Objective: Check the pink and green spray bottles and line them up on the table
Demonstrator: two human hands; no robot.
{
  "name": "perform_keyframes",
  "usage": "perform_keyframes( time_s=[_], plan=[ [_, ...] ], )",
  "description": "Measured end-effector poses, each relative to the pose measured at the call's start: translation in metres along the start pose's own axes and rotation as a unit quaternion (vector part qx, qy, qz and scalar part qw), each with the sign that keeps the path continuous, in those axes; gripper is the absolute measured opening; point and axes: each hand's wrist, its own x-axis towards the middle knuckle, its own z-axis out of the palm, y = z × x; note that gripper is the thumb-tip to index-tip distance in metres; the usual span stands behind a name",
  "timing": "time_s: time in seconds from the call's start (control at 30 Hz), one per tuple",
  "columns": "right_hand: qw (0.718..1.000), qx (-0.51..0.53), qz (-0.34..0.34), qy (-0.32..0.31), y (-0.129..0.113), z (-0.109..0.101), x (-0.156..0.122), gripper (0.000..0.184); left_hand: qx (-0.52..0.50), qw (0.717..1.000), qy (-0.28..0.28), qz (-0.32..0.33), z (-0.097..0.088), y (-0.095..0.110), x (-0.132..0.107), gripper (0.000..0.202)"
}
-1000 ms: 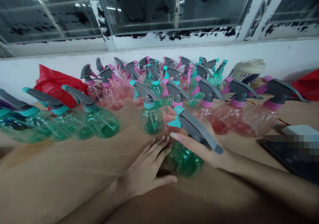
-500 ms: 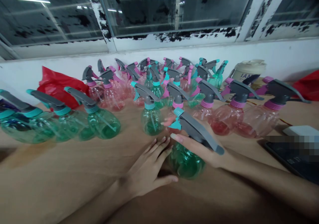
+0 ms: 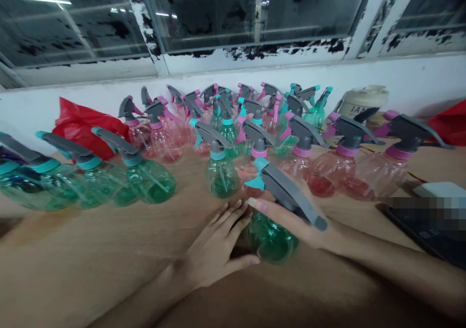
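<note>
A green spray bottle (image 3: 274, 238) with a grey and teal trigger head stands upright near the table's front. My right hand (image 3: 291, 216) is closed around its neck, below the trigger head, with the thumb across the near side and some fingers hidden behind. Flat on the table, just left of that bottle, lies my left hand (image 3: 218, 250), fingers stretched out and holding nothing. Beyond its fingertips stands another green spray bottle (image 3: 221, 177) with a teal collar.
Pink spray bottles (image 3: 329, 172) line the right side, and green ones (image 3: 151, 182) the left. Several more crowd the back by the wall. A red plastic bag (image 3: 85, 129), a cream-coloured container (image 3: 366, 99) and a dark phone (image 3: 425, 231) lie around them on the wooden table (image 3: 91, 260).
Almost nothing differs. The held bottle and my right hand have barely shifted, and my left hand rests in the same place.
</note>
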Motion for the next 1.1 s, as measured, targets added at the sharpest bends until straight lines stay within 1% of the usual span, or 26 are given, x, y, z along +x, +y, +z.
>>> perform_keyframes(
  time_s=[0.07, 0.13, 0.33, 0.47, 0.7, 0.93, 1.0, 1.1],
  plan=[
    [1.0, -0.002, -0.01, 0.009, -0.0001, 0.0009, -0.0003, 0.04, 0.002, 1.0, 0.008, 0.001, 0.0006, -0.0003, -0.0001, 0.078],
    [1.0, -0.01, -0.017, 0.017, -0.0003, 0.0012, -0.0008, 0.04, 0.006, 1.0, 0.014, 0.003, 0.001, -0.0005, -0.0003, 0.078],
    [1.0, -0.001, -0.018, 0.011, 0.0013, 0.0007, -0.0025, 0.032, 0.013, 1.0, 0.015, 0.006, 0.0, 0.0001, -0.0005, 0.078],
    [1.0, -0.012, -0.019, 0.016, 0.0003, 0.0007, -0.0016, 0.031, 0.011, 1.0, 0.015, 0.001, -0.0001, 0.0008, -0.0008, 0.078],
    [0.999, -0.017, -0.026, 0.018, -0.0016, 0.0013, -0.0003, 0.025, 0.026, 0.999, 0.02, 0.012, 0.0016, -0.0006, -0.0013, 0.08],
    [1.0, -0.014, -0.02, 0.02, 0.0004, 0.0019, -0.0019, 0.028, 0.035, 0.999, 0.026, 0.017, 0.0044, -0.001, -0.0008, 0.076],
    [0.999, -0.016, -0.025, 0.023, -0.0008, 0.0017, -0.0012, 0.023, 0.031, 0.999, 0.026, 0.011, 0.0046, -0.0007, -0.0002, 0.076],
    [0.998, -0.046, -0.036, 0.02, -0.0033, 0.0004, 0.0005, 0.01, 0.019, 1.0, 0.024, 0.002, 0.0035, -0.0002, 0.0002, 0.074]
  ],
)
